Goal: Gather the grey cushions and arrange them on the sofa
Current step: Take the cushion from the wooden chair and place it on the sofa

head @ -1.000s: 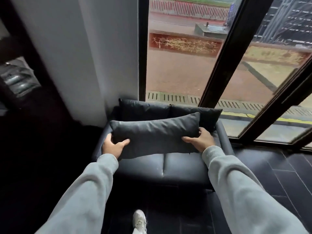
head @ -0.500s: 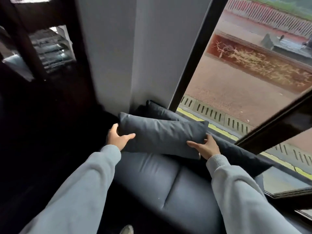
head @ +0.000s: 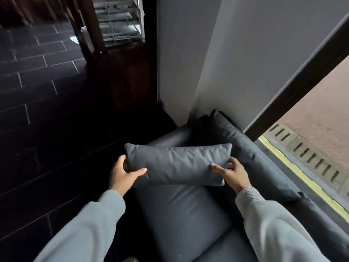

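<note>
Grey, matte-fabric oblong cushion point(head: 177, 163), softly creased, held lengthwise above the left end of the dark sofa point(head: 185, 214). Left hand point(head: 122, 176) clasps one short end, thumb across the front face; right hand point(head: 232, 175) pinches the opposite end, fingers partly spread. One cushion in hand; two back cushions point(head: 243, 148) lean along the sofa's window side.

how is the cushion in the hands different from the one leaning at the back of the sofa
The held cushion is off the seat, gripped by the left hand and right hand; the back cushion rests untouched against the sofa backrest. The held one looks shorter. Both are dark grey.
</note>
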Available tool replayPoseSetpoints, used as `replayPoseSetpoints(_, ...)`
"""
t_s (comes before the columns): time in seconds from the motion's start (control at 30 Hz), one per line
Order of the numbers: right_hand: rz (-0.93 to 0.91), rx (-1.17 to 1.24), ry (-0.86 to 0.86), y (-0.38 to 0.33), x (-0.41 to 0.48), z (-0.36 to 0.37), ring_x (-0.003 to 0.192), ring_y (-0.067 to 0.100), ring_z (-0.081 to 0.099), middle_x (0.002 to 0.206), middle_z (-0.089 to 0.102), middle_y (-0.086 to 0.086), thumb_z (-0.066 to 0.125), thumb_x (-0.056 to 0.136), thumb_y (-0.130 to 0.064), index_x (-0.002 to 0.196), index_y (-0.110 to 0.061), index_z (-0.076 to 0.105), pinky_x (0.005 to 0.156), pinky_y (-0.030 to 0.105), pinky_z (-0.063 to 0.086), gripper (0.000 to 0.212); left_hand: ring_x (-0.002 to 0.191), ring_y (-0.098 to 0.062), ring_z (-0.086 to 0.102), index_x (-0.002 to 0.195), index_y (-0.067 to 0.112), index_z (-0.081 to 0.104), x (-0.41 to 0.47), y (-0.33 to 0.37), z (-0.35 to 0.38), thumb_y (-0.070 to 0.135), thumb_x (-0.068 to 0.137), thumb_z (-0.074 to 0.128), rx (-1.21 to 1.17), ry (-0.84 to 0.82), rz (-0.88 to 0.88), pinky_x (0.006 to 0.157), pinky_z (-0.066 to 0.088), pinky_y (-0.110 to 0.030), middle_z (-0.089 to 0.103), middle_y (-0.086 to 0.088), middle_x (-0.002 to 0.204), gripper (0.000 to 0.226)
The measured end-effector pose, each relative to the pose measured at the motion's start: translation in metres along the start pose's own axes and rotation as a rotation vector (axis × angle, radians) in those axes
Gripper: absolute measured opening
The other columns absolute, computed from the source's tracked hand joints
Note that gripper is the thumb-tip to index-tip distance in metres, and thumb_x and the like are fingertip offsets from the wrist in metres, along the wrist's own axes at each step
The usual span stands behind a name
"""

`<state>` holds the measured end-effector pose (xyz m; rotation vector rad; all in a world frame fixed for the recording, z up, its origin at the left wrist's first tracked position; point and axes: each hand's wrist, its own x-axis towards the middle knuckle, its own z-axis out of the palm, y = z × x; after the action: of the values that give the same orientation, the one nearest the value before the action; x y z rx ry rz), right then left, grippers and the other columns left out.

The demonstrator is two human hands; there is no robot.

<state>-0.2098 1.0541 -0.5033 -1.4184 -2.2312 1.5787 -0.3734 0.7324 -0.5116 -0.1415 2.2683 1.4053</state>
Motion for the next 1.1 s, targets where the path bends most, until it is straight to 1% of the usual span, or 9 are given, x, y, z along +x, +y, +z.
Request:
replayPoseSetpoints(0.1, -0.023, -0.028, -0.059, 0.020, 0.047, 0.025, 0.111, 0.019, 0.067, 0.125, 0.068, 0.002, 0.092, 0.073, -0.043, 0.129, -0.027, 0.066, 0.096, 0.035, 0.054, 0.064, 0.122, -0.021, 0.058, 0.140, 0.032, 0.047, 0.014, -0.039, 0.019, 0.043, 0.067, 0.091, -0.038, 0.066, -0.044, 0.103, 0.049, -0.044, 0.057, 0.008, 0.132, 0.086)
replayPoseSetpoints(0.27, -0.107, -0.090, -0.127, 0.044, 0.113, 0.070, 0.091, -0.001, 0.066, 0.105, 0.069, -0.016, 0.093, 0.071, -0.041, 0.123, -0.036, 0.060, 0.073, 0.017, 0.050, 0.061, 0.112, -0.016, 0.059, 0.147, 0.031, 0.045, 0.036, -0.094, 0.049, 0.043, 0.076, 0.086, -0.107, 0.147, -0.117, 0.092, 0.046, -0.035, 0.056, 0.008, 0.133, 0.083)
replayPoseSetpoints(0.4, -0.128, -0.138, -0.180, 0.066, 0.156, 0.102, 0.108, 0.016, 0.067, 0.123, 0.067, -0.007, 0.092, 0.065, -0.049, 0.139, -0.031, 0.057, 0.096, 0.036, 0.055, 0.084, 0.107, -0.015, 0.062, 0.145, 0.029, 0.048, 0.060, -0.129, 0.069, 0.040, 0.082, 0.083, -0.095, 0.186, -0.156, 0.096, 0.051, -0.040, 0.058, 0.002, 0.137, 0.073)
replayPoseSetpoints(0.53, -0.173, -0.083, -0.211, 0.084, 0.197, 0.131, 0.104, 0.006, 0.071, 0.114, 0.073, -0.018, 0.092, 0.051, -0.057, 0.114, -0.046, 0.064, 0.099, 0.037, 0.057, 0.070, 0.101, -0.011, 0.066, 0.129, 0.030, 0.055, 0.094, -0.153, 0.082, 0.037, 0.085, 0.080, -0.096, 0.199, -0.148, 0.099, 0.053, -0.045, 0.060, 0.003, 0.132, 0.052)
replayPoseSetpoints(0.63, -0.212, -0.012, -0.190, 0.089, 0.225, 0.153, 0.110, 0.007, 0.071, 0.116, 0.076, -0.015, 0.096, 0.052, -0.065, 0.117, -0.043, 0.066, 0.101, 0.038, 0.056, 0.075, 0.079, 0.004, 0.069, 0.103, 0.031, 0.056, 0.115, -0.170, 0.090, 0.038, 0.080, 0.084, -0.010, 0.227, -0.086, 0.078, 0.053, -0.028, 0.066, 0.020, 0.112, 0.036)
replayPoseSetpoints(0.7, -0.205, 0.014, -0.128, 0.094, 0.240, 0.167, 0.112, 0.007, 0.070, 0.114, 0.076, -0.014, 0.093, 0.052, -0.072, 0.122, -0.037, 0.065, 0.101, 0.036, 0.056, 0.084, 0.077, 0.005, 0.070, 0.102, 0.028, 0.058, 0.123, -0.183, 0.097, 0.038, 0.079, 0.084, 0.040, 0.215, -0.056, 0.073, 0.048, -0.022, 0.066, 0.023, 0.104, 0.037)
replayPoseSetpoints(0.8, -0.214, -0.063, -0.047, 0.103, 0.250, 0.182, 0.113, 0.007, 0.062, 0.100, 0.066, -0.027, 0.084, 0.058, -0.076, 0.117, -0.040, 0.059, 0.096, 0.022, 0.046, 0.073, 0.078, 0.002, 0.070, 0.099, 0.024, 0.058, 0.129, -0.198, 0.109, 0.041, 0.084, 0.079, 0.087, 0.188, -0.057, 0.073, 0.050, -0.021, 0.066, 0.024, 0.104, 0.031)
replayPoseSetpoints(0.93, -0.228, -0.078, -0.026, 0.111, 0.256, 0.190, 0.109, 0.006, 0.057, 0.111, 0.064, -0.018, 0.082, 0.065, -0.072, 0.132, -0.034, 0.059, 0.093, 0.020, 0.039, 0.081, 0.070, 0.004, 0.067, 0.092, 0.019, 0.053, 0.136, -0.199, 0.112, 0.043, 0.086, 0.076, 0.136, 0.216, -0.018, 0.056, 0.042, -0.004, 0.068, 0.022, 0.096, 0.034)
replayPoseSetpoints(1.1, -0.155, -0.147, -0.040, 0.104, 0.262, 0.195, 0.129, 0.022, 0.058, 0.132, 0.068, -0.003, 0.082, 0.066, -0.073, 0.140, -0.025, 0.056, 0.101, 0.025, 0.041, 0.092, 0.104, -0.022, 0.063, 0.110, 0.030, 0.060, 0.145, -0.189, 0.103, 0.058, 0.085, 0.068, 0.324, 0.164, -0.055, 0.079, 0.042, -0.030, 0.071, 0.013, 0.104, 0.039)
